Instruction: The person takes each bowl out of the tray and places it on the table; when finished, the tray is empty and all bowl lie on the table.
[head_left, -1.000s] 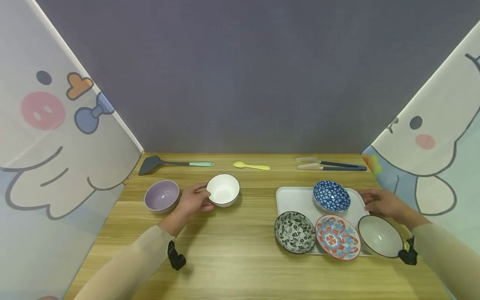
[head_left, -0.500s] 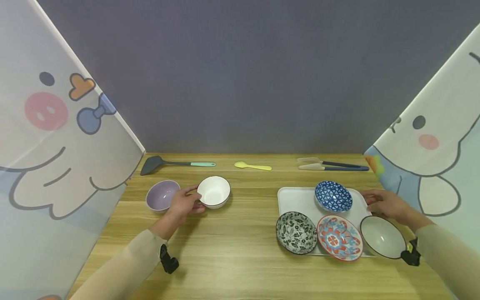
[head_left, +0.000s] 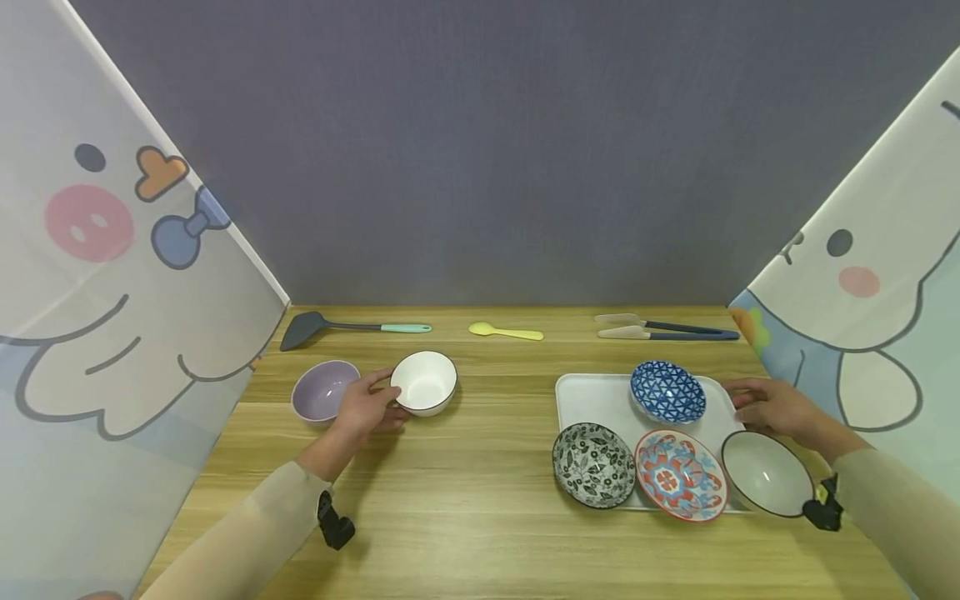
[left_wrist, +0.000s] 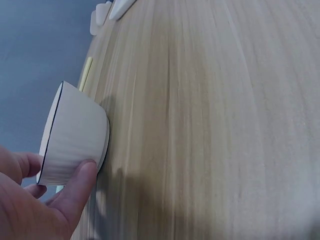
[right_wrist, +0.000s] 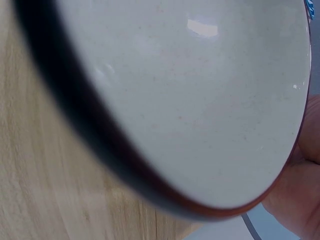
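My left hand (head_left: 366,406) grips a white bowl (head_left: 424,382) with a thin dark rim, left of the middle of the table. In the left wrist view the thumb presses the outer wall of the white bowl (left_wrist: 75,132), and fingers reach the rim. Its base is at or just above the wood. My right hand (head_left: 776,408) holds the right edge of a white tray (head_left: 588,392); its fingertips are partly hidden. On the tray are a blue patterned bowl (head_left: 667,392), a black floral bowl (head_left: 593,465), a red-and-blue bowl (head_left: 680,475) and a plain off-white bowl (head_left: 767,473).
A purple bowl (head_left: 325,392) stands just left of my left hand. Along the back lie a spatula (head_left: 303,330), a yellow spoon (head_left: 506,333) and tongs (head_left: 667,333). A grey wall (head_left: 495,167) rises behind; printed cartoon panels flank the table.
My left hand has shifted the white bowl to the left, towards the purple bowl, and slowed over the last half second. The right hand and the tray stay in place.
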